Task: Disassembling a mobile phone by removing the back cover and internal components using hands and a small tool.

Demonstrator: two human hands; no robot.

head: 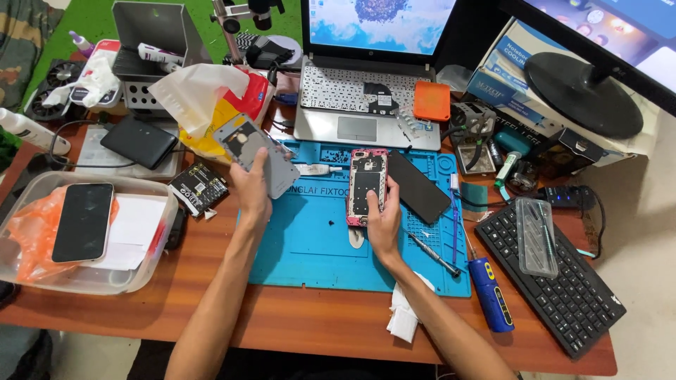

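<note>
- Head view showed the right hand [382,224] closed round the lower end of an opened phone frame [366,186], thumb across its face and fingers wrapped behind, so the frame stood tilted up off the blue repair mat [310,239].
- The left hand [251,191] pinched a grey back plate [257,155] at its lower edge, thumb in front, lifting it clear above the mat's upper left corner.
- To do this step well, the person likely needed to keep the frame gripped by its rim, off the exposed board, and hold the plate flat so it would not flex.
- Both forearms reached in from the near edge of the mat, wrists bent slightly back, the right elbow passing over a crumpled white tissue [406,315].
- A detached black screen [418,186] lay on the mat just right of the frame; a blue-handled screwdriver [491,293] rested off the mat's lower right corner.
- A laptop [366,91] stood beyond the mat's far edge.
</note>
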